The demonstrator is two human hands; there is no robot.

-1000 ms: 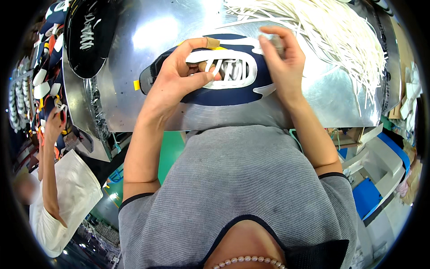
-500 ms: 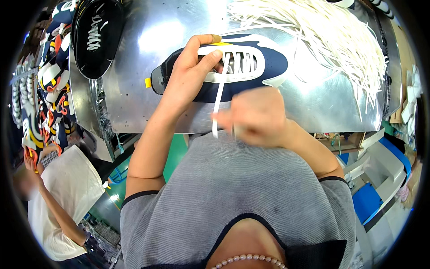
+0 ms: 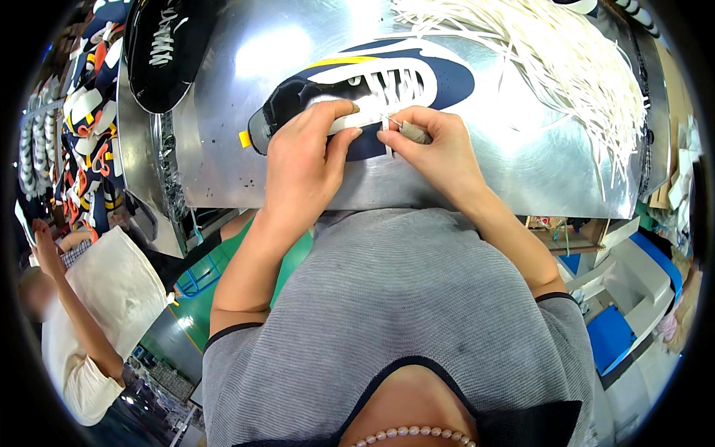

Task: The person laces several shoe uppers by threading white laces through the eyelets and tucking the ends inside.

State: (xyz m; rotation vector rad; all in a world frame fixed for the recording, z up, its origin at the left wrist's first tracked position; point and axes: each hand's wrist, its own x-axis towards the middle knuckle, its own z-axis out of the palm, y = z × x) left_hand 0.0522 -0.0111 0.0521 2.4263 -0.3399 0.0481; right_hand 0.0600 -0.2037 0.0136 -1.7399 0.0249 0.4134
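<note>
A navy and white shoe upper point(image 3: 453, 83) with a yellow stripe lies sideways on the metal table, its toe to the right. My left hand point(image 3: 304, 156) is closed on the white eyelet edge at its near side, thumb and fingers pinching it. A white lace point(image 3: 406, 86) crosses the eyelets nearest the toe, and one end hangs over the near edge by my right fingertips. My right hand point(image 3: 441, 149) grips a small hand tool point(image 3: 414, 132) with a thin metal tip and a greyish handle. The tip points at the eyelet row; whether it passes through a hole is hidden.
A large heap of loose white laces point(image 3: 544, 67) covers the table's right side. A black shoe-shaped tray point(image 3: 167, 59) with laces stands at the back left. More uppers point(image 3: 93, 149) are piled beyond the left edge, near another person point(image 3: 104, 298). A grey and blue bin point(image 3: 625, 298) stands at right.
My right hand has moved up from near my chest to the eyelets. The long lace end pulled toward me is now mostly out of sight. My left hand has shifted down to the near eyelet edge.
</note>
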